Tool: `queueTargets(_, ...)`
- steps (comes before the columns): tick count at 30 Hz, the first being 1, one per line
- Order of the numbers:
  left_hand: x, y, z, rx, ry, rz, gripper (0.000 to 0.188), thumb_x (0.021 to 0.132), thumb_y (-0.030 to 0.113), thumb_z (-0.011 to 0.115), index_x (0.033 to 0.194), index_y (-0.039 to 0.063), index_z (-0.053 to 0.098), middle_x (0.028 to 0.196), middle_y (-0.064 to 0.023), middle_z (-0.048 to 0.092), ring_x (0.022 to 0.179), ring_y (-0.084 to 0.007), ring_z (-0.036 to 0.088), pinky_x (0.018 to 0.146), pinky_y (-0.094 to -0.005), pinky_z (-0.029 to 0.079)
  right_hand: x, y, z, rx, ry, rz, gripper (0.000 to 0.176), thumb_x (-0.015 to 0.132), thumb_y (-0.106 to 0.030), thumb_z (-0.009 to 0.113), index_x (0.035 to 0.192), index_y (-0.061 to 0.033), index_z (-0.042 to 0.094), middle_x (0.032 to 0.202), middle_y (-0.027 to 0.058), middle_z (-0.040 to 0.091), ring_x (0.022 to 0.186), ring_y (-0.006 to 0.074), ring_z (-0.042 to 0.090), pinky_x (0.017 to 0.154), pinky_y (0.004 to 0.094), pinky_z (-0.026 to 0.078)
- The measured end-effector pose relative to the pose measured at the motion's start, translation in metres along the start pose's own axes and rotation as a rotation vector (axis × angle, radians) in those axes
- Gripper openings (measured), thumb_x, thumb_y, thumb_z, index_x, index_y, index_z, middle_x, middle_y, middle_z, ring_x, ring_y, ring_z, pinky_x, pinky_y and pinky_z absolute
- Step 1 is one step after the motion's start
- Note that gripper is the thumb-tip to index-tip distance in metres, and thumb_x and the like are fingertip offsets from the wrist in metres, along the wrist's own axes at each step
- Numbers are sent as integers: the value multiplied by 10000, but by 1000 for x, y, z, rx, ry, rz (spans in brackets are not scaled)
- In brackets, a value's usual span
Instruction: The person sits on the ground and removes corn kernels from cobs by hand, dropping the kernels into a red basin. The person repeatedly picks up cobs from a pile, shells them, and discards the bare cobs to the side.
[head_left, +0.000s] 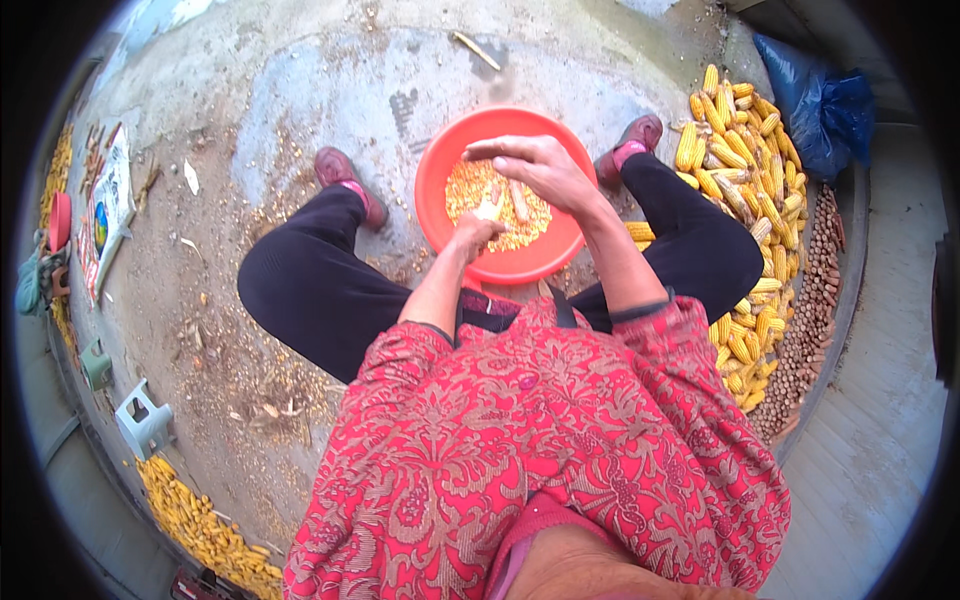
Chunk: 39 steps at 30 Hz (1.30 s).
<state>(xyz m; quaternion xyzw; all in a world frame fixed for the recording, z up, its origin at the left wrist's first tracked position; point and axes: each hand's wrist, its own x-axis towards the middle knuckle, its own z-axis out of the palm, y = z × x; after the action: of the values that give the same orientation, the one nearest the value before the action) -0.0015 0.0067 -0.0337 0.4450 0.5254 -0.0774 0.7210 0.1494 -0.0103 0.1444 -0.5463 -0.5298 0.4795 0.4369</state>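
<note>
A round red plastic basin (429, 191) lies between my feet, with loose yellow corn kernels (465, 184) spread over its bottom. My left hand (478, 229) is low over the kernels, its fingers around one end of a partly shelled corn cob (491, 206). Above the basin's upper right part is my right hand (536, 165), fingers stretched out and thumb apart, holding nothing that I can see. A bare corn cob (519, 201) rests on the kernels, just below my right hand.
Unshelled corn ears (739, 161) are heaped at the right, beside stacked bare cobs (806, 322) and a blue plastic bag (814, 105). At the left are a light blue stool (144, 421), a green stool (96, 365) and a printed sack (109, 214). More corn (199, 532) lies lower left.
</note>
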Motion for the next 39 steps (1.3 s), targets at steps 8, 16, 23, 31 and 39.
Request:
queueTargets(8, -3, -1, 5, 71, -32, -40, 191, 681, 149, 708, 630, 87, 534, 502, -13, 485, 342, -98, 362, 319, -267, 249, -64, -187, 16, 731, -502, -685, 380, 918, -151, 439, 1201, 102, 454, 1121, 332, 547, 1003, 489, 546, 909, 547, 398)
queueTargets(16, -14, 1, 7, 96, -69, -114, 204, 767, 200, 678, 676, 91, 533, 523, -5, 467, 356, -90, 328, 334, -269, 224, -77, -153, 31, 962, -204, -598, 220, 889, 23, 466, 1079, 57, 572, 911, 230, 597, 808, 360, 619, 782, 482, 495)
queueTargets(23, -45, 14, 12, -100, 5, -79, 159, 812, 143, 613, 790, 85, 467, 543, 2, 419, 361, -65, 294, 322, -244, 207, -22, 37, 34, 849, 462, 247, 138, 917, -52, 484, 961, 50, 565, 696, 62, 554, 465, 95, 510, 555, 341, 586)
queueTargets(31, -61, 20, 12, -277, 37, -40, 168, 839, 218, 575, 756, 98, 493, 554, 15, 447, 368, -66, 288, 326, -253, 227, -27, 138, 30, 164, 356, 696, 337, 909, -227, 530, 1141, 14, 496, 962, 162, 589, 624, 183, 605, 504, 310, 534)
queueTargets(39, -50, 22, 19, -275, 36, 71, 189, 841, 237, 597, 773, 86, 505, 522, 7, 424, 365, -81, 345, 309, -266, 239, -23, 187, 55, 822, 199, 508, 534, 910, -165, 497, 1398, -118, 286, 1197, 163, 487, 879, 273, 589, 603, 389, 523)
